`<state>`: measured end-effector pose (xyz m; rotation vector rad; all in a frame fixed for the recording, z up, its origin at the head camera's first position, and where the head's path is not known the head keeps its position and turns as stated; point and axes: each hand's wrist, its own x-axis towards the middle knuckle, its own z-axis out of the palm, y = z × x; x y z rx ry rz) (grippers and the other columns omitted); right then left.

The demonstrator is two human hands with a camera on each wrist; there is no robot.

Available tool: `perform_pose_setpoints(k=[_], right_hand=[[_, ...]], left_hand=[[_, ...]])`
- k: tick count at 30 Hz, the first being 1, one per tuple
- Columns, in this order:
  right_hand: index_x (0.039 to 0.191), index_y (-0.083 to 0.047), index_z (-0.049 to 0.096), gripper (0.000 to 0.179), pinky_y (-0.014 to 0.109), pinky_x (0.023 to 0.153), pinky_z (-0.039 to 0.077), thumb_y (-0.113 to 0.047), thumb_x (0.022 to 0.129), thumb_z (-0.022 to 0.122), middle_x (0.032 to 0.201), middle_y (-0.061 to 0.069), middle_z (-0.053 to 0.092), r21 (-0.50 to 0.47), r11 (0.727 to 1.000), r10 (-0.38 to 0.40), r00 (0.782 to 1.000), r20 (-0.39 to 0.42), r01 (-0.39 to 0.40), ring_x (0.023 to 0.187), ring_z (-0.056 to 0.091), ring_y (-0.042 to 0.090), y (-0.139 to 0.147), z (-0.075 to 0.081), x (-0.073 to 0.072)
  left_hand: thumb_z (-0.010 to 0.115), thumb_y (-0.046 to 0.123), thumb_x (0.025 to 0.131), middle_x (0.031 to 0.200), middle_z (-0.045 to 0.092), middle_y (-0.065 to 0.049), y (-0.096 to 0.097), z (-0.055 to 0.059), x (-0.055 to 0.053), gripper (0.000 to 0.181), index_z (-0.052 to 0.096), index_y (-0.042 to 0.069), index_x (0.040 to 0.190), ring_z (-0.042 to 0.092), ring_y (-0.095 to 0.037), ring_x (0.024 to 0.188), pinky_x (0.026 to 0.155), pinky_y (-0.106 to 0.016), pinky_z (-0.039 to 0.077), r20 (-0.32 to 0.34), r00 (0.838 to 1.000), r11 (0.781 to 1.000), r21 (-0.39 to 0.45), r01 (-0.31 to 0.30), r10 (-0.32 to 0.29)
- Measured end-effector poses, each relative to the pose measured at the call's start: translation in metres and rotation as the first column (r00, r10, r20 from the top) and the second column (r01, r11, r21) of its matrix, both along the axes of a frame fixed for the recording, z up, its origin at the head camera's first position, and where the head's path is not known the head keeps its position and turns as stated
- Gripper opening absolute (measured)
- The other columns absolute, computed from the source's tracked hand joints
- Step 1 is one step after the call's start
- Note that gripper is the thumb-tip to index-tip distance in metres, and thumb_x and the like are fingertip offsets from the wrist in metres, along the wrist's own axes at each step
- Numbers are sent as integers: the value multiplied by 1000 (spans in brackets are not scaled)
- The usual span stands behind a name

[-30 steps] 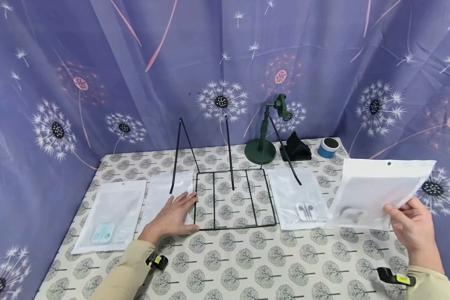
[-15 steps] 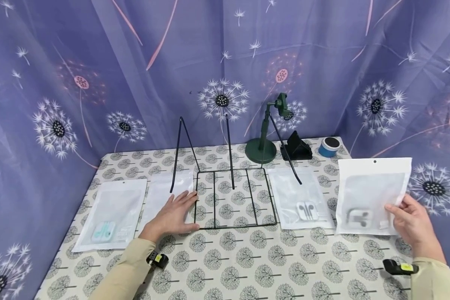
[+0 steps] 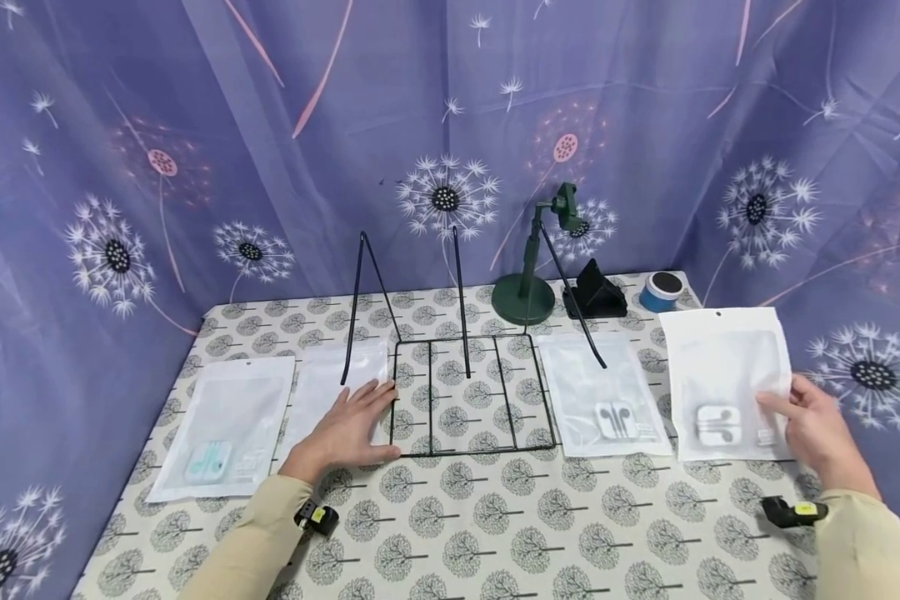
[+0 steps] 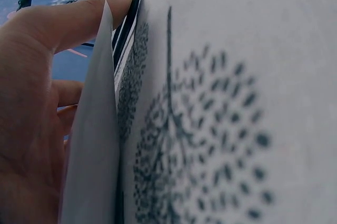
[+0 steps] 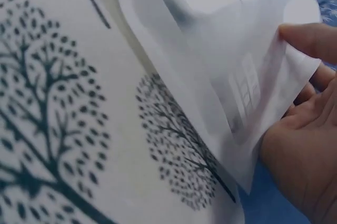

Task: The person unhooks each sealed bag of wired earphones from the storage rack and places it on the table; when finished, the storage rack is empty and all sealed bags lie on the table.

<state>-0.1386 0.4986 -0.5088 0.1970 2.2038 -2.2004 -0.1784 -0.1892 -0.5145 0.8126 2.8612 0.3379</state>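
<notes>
My right hand (image 3: 821, 433) pinches the right edge of a white packaging bag (image 3: 727, 375), thumb in front and fingers behind. Earphones in a white case (image 3: 717, 425) show through its lower part. The right wrist view has the bag's bottom corner (image 5: 231, 155) close over the cloth. My left hand (image 3: 351, 429) lies spread with relaxed fingers on the left side of a black wire rack (image 3: 468, 454), thumb at its front corner. Under that hand is another white bag (image 3: 333, 367), partly covered. In the left wrist view a bag edge (image 4: 95, 145) stands beside the thumb.
Beside the held bag lies a similar bag (image 3: 588, 375) with earphones; one with mint-green earphones (image 3: 210, 462) is at far left. Three black prongs (image 3: 459, 300) rise over the rack. Behind stand a green phone stand (image 3: 525, 296), a black holder (image 3: 596, 292) and a blue jar (image 3: 660, 293).
The right hand has moved left and lowered the bag, turning its front more squarely to view, so the earphones show clearly. My left hand stays where it was on the rack.
</notes>
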Motion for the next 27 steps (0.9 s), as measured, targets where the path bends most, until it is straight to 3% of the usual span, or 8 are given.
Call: perform_pose_setpoints(k=[2, 6, 8, 11, 15, 18, 24, 27], right_hand=[[108, -28, 57, 22, 33, 57, 60, -10, 96, 61, 88, -17, 67, 153, 988, -24, 999, 44, 17, 71, 65, 8, 0, -1, -2], [109, -33, 50, 24, 30, 54, 58, -17, 96, 62, 87, -30, 62, 379, 924, -59, 998, 18, 47, 68, 64, 4, -3, -8, -7], [111, -37, 46, 29, 26, 55, 57, -19, 95, 63, 89, -34, 60, 436, 897, -76, 997, -6, 72, 69, 63, 0, -5, -13, -9], [121, -37, 43, 40, 22, 58, 56, -20, 93, 67, 94, -35, 57, 446, 888, -112, 993, -24, 111, 74, 61, -6, -10, -18, -9], [141, -22, 37, 61, 13, 62, 54, -23, 90, 71, 98, -33, 51, 494, 853, -163, 985, -55, 169, 80, 55, -12, -17, -25, -11], [148, -6, 30, 76, 9, 64, 48, -28, 89, 72, 103, -22, 52, 585, 785, -196, 977, -80, 205, 82, 48, -12, -21, -28, -13], [147, 2, 31, 85, 23, 67, 35, -42, 86, 72, 122, 27, 52, 776, 598, -223, 971, -81, 202, 84, 45, 6, -29, -29, -15], [144, 4, 35, 82, 30, 70, 34, -40, 86, 72, 120, 30, 51, 802, 562, -206, 973, -102, 203, 91, 46, 24, -32, -28, -16]], left_hand=[[68, 64, 77, 161, 25, -6, 1, 1, 0, 100, 30, 12, 153, 22, -34, 148, 115, -66, 15, 3, 1000, 1000, 0, 0, 0], [68, 64, 77, 161, 25, -6, 1, 2, 1, 100, 30, 12, 153, 22, -34, 148, 116, -66, 15, 6, 1000, 1000, -4, -2, 2], [68, 65, 77, 161, 24, -7, 2, 2, 1, 101, 29, 12, 154, 22, -34, 148, 116, -66, 15, 10, 1000, 1000, -7, -2, 2], [68, 65, 76, 161, 24, -7, 1, 1, 1, 101, 29, 12, 153, 22, -35, 148, 115, -67, 15, 8, 1000, 1000, -5, 1, -1], [68, 65, 76, 161, 24, -7, 1, -1, 1, 101, 30, 11, 153, 22, -35, 148, 114, -68, 16, 2, 1000, 1000, -2, 0, 0], [68, 65, 76, 161, 24, -6, 1, -1, 1, 101, 30, 12, 153, 22, -35, 148, 115, -68, 15, 4, 1000, 1000, -4, -1, 2], [68, 65, 77, 161, 24, -6, 1, -3, 0, 100, 30, 13, 153, 21, -35, 148, 115, -67, 15, 6, 1000, 1000, -5, -1, 1], [67, 65, 77, 162, 23, -6, 1, -3, 0, 100, 30, 13, 153, 21, -34, 148, 115, -67, 15, 4, 1000, 1000, -8, -4, 4]])
